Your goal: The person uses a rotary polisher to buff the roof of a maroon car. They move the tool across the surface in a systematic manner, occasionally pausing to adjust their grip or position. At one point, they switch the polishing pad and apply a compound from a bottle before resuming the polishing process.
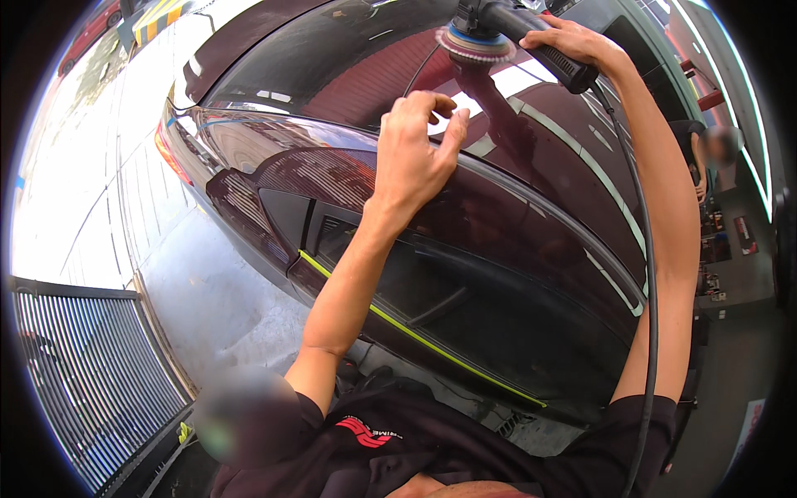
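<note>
My right hand point(573, 43) is wrapped round the black body of a corded car polisher point(540, 46) at the top of the view. The polisher's round pad point(476, 45) is over the dark maroon car roof point(523, 133); whether it touches cannot be made out. The black cord point(639, 216) runs back along my right forearm. Above the roof's near edge, my left hand point(418, 137) is raised with curled fingers and thumb apart, holding nothing. Yellow-green tape point(432, 344) lines the lower edge of the side window.
A slatted metal grate point(91, 373) stands at lower left, beside the pale floor point(232, 257). Another person point(693, 149) is at far right, near shelves with small items point(714, 249). A red car point(87, 35) is outside at upper left.
</note>
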`<state>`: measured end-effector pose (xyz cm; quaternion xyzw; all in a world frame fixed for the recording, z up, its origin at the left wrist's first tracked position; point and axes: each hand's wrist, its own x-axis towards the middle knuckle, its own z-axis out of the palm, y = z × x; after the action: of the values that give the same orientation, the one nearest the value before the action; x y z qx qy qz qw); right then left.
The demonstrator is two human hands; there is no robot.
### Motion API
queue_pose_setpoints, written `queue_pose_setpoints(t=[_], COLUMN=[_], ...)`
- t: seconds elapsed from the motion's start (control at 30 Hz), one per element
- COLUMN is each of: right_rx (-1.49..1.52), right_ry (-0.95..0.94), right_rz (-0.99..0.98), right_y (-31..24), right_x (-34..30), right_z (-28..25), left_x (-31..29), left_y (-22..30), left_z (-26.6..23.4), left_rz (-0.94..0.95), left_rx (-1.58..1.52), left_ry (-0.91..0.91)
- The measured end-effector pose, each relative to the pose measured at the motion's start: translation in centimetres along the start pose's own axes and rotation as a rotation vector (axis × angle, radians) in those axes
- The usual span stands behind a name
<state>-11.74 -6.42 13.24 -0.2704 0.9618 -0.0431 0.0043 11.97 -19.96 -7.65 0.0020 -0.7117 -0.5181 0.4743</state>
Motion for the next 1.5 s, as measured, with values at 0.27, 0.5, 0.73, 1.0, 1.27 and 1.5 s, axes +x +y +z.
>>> queue_pose_setpoints(t=[0.27, 0.5, 0.73, 1.0, 1.27, 1.5], right_rx=[0.086, 0.088, 0.163, 0.224, 0.194, 0.201], right_ry=[-0.146, -0.147, -0.152, -0.173, -0.22, -0.155], right_rz=[0.066, 0.175, 0.272, 0.274, 0.334, 0.258], right_y=[-0.7, -0.4, 1.2, 3.1, 3.6, 3.1], right_x=[4.6, 7.3, 10.5, 14.3, 16.0, 12.0], right_z=[-1.0, -0.7, -1.2, -1.0, -1.0, -1.7], left_x=[-3.1, -3.3, -3.0, -2.9, -2.8, -2.9], left_y=[-0.3, -1.3, -1.2, -1.4, -1.6, -1.6], left_z=[1.6, 2.0, 2.0, 2.0, 2.3, 2.3], left_rz=[-0.018, 0.053, 0.047, 0.078, 0.102, 0.087], left_rx=[-0.027, -0.011, -0.013, 0.001, 0.001, -0.001], left_ry=[-0.044, -0.014, -0.025, -0.033, -0.014, -0.007])
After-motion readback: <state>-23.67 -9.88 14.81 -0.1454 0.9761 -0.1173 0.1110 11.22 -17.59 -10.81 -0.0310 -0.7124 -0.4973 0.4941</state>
